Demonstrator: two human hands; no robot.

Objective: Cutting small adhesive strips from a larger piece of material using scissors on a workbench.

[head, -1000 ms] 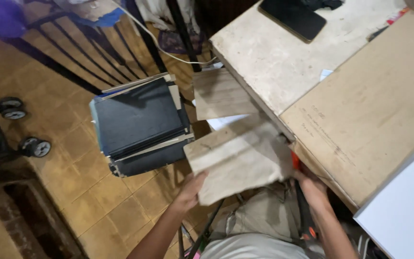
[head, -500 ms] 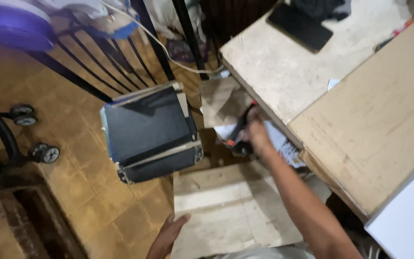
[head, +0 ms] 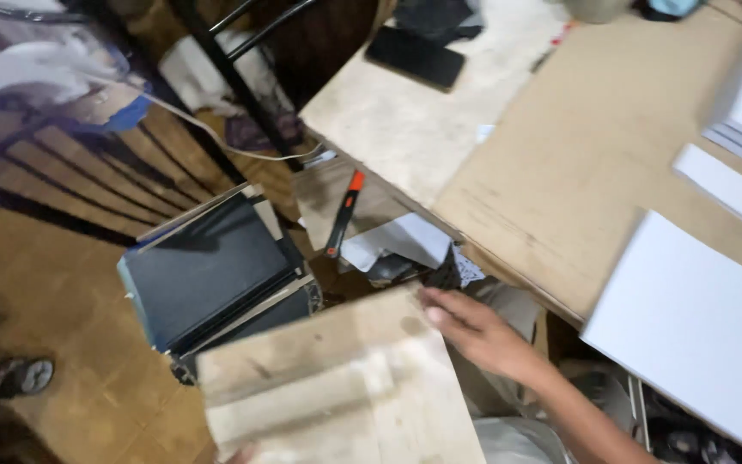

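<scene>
A large pale brown cardboard sheet lies low in the view, over my lap. Only the fingertips of my left hand show, gripping the sheet's bottom edge. My right hand reaches in from the right, fingers stretched flat and touching the sheet's upper right corner, holding nothing. An orange-handled cutter lies on paper scraps under the table's edge, apart from both hands.
A stack of dark boards sits on the tiled floor to the left. The table carries a brown board, white sheets and a black phone. Black chair legs and a cable stand behind.
My right hand has drawn back from the orange-handled cutter under the table to the cardboard's corner; the cutter stays on the scraps. The view has shifted right, toward the table.
</scene>
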